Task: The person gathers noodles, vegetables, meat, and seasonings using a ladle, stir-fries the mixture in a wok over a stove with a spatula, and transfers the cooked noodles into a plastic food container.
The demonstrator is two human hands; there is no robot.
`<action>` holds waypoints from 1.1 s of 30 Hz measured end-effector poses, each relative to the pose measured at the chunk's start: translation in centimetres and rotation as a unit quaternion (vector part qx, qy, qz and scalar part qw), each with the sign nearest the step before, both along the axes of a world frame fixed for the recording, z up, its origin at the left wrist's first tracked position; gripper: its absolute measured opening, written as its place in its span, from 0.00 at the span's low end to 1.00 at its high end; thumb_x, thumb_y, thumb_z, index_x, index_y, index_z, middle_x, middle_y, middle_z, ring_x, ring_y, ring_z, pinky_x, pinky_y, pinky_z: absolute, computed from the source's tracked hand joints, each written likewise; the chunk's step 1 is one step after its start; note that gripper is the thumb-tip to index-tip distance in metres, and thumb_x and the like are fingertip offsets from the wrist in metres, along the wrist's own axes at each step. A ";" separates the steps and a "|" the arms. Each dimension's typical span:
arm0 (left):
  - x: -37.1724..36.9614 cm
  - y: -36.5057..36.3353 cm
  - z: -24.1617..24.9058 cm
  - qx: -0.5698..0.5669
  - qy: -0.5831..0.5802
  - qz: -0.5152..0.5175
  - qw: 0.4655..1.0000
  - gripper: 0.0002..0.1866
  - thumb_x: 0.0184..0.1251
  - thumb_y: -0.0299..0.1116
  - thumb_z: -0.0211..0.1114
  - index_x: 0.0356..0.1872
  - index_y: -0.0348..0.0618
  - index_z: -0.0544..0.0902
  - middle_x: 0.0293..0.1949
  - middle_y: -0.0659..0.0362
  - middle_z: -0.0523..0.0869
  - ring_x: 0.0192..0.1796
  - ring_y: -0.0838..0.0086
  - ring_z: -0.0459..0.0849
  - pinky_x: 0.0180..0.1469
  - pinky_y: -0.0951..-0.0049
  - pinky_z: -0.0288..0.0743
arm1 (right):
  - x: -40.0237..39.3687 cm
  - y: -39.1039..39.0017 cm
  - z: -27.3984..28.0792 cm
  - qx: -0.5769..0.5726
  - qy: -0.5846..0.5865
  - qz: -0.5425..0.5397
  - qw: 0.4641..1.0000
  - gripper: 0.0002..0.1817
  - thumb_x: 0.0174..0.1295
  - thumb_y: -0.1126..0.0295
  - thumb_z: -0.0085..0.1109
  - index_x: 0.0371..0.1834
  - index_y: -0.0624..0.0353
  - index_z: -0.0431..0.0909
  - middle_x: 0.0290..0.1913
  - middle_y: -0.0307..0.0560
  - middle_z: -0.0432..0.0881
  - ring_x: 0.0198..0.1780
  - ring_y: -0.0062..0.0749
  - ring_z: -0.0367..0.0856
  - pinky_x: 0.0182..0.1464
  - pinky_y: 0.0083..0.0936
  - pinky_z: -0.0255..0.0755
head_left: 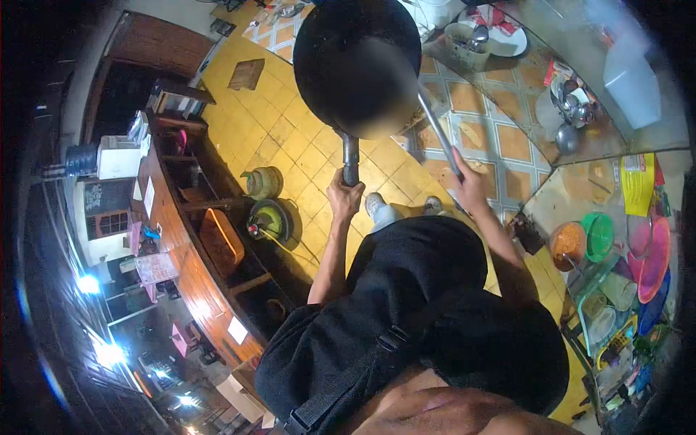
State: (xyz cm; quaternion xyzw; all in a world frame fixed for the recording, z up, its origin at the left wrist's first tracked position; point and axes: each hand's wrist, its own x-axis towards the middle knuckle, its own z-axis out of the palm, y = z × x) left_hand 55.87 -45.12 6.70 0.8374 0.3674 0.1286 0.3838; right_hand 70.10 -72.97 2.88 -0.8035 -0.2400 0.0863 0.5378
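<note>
A black wok (322,69) is held out in front of me over the yellow floor, its inside partly blurred. My left hand (346,196) is closed round the end of the wok's short, straight handle. Fingers wrapped, my right hand (470,185) grips a long-handled metal cooking utensil (435,123). Its shaft slants up and left to the wok's right rim, and the blur over the wok hides its head.
Left stands a wooden counter (192,279) with open shelves, a gas cylinder (262,183) beside it. A tiled worktop (500,138) on the right carries a pot of utensils (573,105). Lower right are an orange-filled bowl (568,245), a green basket (598,235) and a pink basin (655,257).
</note>
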 end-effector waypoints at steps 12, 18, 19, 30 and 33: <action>-0.2 1.3 -2.1 -0.033 -0.024 0.007 0.999 0.19 0.44 0.31 0.66 0.41 0.36 0.80 0.24 0.54 0.80 0.27 0.70 0.78 0.34 0.68 0.73 | -1.0 -4.3 -1.0 -0.049 -0.006 0.009 0.999 0.36 0.60 0.74 0.57 0.73 0.40 0.60 0.27 0.61 0.77 0.26 0.46 0.79 0.32 0.37 0.73; -0.4 -0.1 0.3 -0.040 -0.038 0.005 0.998 0.18 0.42 0.31 0.66 0.39 0.36 0.80 0.24 0.57 0.79 0.26 0.73 0.75 0.33 0.71 0.72 | 0.8 -3.4 -3.7 -0.214 -0.189 -0.029 0.958 0.35 0.61 0.71 0.56 0.73 0.38 0.60 0.26 0.56 0.78 0.25 0.51 0.79 0.28 0.41 0.72; -0.2 -0.3 0.6 -0.020 -0.056 0.007 0.998 0.19 0.43 0.31 0.66 0.40 0.35 0.79 0.24 0.56 0.79 0.26 0.72 0.76 0.33 0.70 0.72 | 0.4 -6.2 -5.0 -0.260 -0.209 -0.021 0.942 0.35 0.61 0.71 0.57 0.73 0.38 0.60 0.26 0.55 0.78 0.25 0.53 0.79 0.28 0.43 0.72; -0.3 -0.4 0.2 0.006 -0.034 0.003 0.999 0.19 0.44 0.30 0.66 0.41 0.35 0.79 0.23 0.51 0.80 0.26 0.68 0.79 0.33 0.67 0.74 | -1.6 -8.0 -1.3 -0.143 -0.087 0.011 0.986 0.35 0.59 0.70 0.59 0.71 0.36 0.63 0.30 0.56 0.80 0.29 0.53 0.80 0.32 0.45 0.73; -0.1 0.3 -0.4 0.016 -0.045 0.012 0.999 0.19 0.44 0.30 0.66 0.41 0.36 0.79 0.23 0.51 0.80 0.26 0.67 0.79 0.33 0.66 0.74 | -1.0 -13.4 -4.3 -0.327 -0.269 0.029 0.906 0.37 0.59 0.70 0.58 0.73 0.32 0.60 0.30 0.51 0.79 0.27 0.50 0.79 0.29 0.42 0.74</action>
